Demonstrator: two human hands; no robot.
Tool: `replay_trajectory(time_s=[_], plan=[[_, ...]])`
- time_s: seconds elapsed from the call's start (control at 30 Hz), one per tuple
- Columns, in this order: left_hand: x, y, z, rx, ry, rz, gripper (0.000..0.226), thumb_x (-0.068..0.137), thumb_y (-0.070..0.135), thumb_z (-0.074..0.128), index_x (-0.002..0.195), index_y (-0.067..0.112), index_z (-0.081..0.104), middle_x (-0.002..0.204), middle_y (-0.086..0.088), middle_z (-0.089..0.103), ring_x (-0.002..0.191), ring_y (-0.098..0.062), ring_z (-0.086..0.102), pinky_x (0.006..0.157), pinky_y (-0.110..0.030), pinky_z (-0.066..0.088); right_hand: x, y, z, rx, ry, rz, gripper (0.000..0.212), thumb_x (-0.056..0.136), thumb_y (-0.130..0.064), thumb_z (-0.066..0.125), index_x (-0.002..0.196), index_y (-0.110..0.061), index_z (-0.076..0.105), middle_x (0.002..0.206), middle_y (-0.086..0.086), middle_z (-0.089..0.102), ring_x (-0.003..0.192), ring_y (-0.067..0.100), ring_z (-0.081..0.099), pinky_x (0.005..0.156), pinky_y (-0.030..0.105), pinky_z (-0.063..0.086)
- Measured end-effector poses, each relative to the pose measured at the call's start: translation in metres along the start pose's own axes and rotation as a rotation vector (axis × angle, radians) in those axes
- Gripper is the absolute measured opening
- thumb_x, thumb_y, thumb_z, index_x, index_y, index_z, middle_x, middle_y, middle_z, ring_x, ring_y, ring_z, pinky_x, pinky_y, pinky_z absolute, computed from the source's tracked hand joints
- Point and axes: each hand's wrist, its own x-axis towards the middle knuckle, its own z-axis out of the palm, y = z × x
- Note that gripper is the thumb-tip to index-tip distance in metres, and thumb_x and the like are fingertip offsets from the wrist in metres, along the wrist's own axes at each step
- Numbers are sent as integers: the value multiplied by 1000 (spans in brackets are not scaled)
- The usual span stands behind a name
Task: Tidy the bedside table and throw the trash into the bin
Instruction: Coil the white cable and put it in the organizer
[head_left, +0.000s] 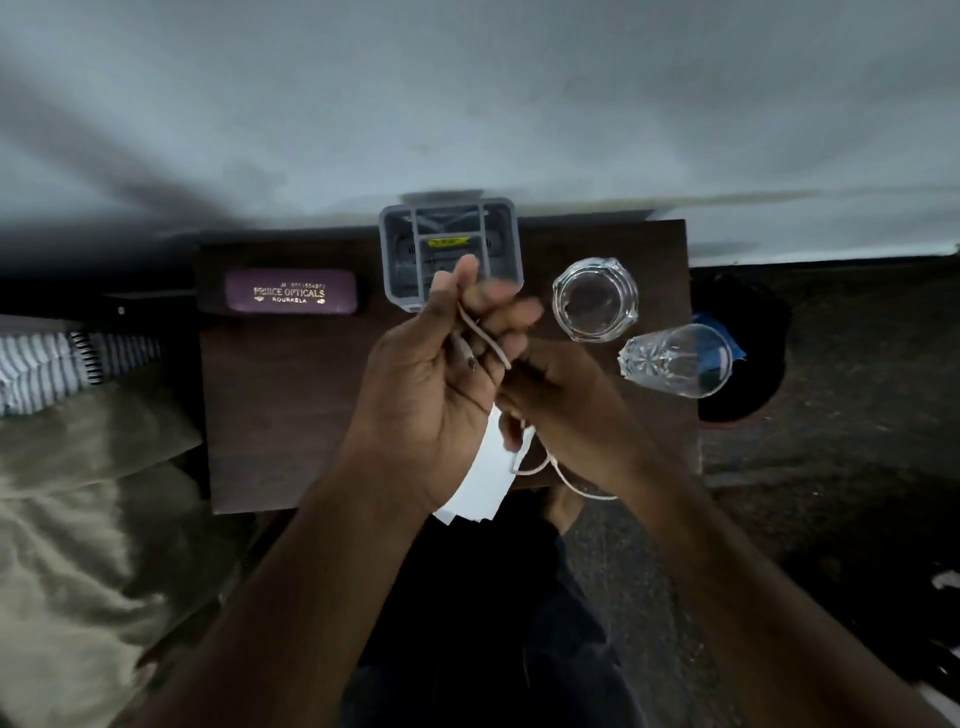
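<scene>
Above the dark wooden bedside table (291, 415), my left hand (436, 374) holds one end of a thin white cable (485, 338) between thumb and fingers. My right hand (561, 410) grips the same cable lower down, and loops of it hang below the wrist. White paper (483, 478) lies under both hands at the table's front edge. A black bin (748, 343) with a blue item inside stands on the floor to the right of the table.
A purple spectacle case (291, 293) lies at the back left. A grey compartment organiser (449, 244) stands at the back middle. One glass (595, 299) stands upright; another glass (678, 358) lies tipped at the right edge. Bedding and a spiral notebook (88, 353) are to the left.
</scene>
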Motion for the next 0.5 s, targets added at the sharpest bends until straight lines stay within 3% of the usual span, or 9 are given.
replay_trajectory(time_s=[0.1,0.2,0.33,0.4,0.47,0.5], plan=[[3,-4,0,432,134,203,31,108,27,34,128,11,51,112,-2,77,87,-22,77,65,-25,58,-8,-12,-7,30,-116,136,26,100,-18,59,76,-15,66,52,0,51,47,33,63,51,43,53],[5,-5,-8,661,149,288,31,107,21,37,134,9,46,120,-3,73,89,-21,77,70,-26,60,-15,-27,-26,-2,-205,207,27,96,-26,66,82,-3,70,44,2,50,35,26,56,47,37,49],[5,-5,-28,997,112,298,21,107,19,41,119,17,58,89,9,77,75,-10,74,67,-26,57,-16,-51,-44,-349,-168,-13,25,87,-33,74,72,-13,72,45,-17,60,37,12,48,44,25,37],[1,-5,-37,1132,81,330,24,106,27,42,104,29,65,71,6,73,62,-11,67,61,-32,53,-13,-62,-50,-407,-124,-100,18,83,-34,78,75,-18,74,57,-11,68,46,17,56,46,27,39],[-3,-6,-37,1096,48,270,33,106,32,39,86,32,65,54,-2,58,47,-14,50,52,-31,41,-8,-65,-54,-372,-71,-156,14,82,-32,79,78,-19,76,60,-6,69,48,11,57,46,24,42],[-4,-6,-35,1008,47,203,38,107,32,36,81,25,64,51,-2,48,45,-13,41,48,-29,34,-3,-64,-53,-330,-45,-177,13,82,-30,80,80,-18,77,59,-7,68,47,4,55,46,19,41]])
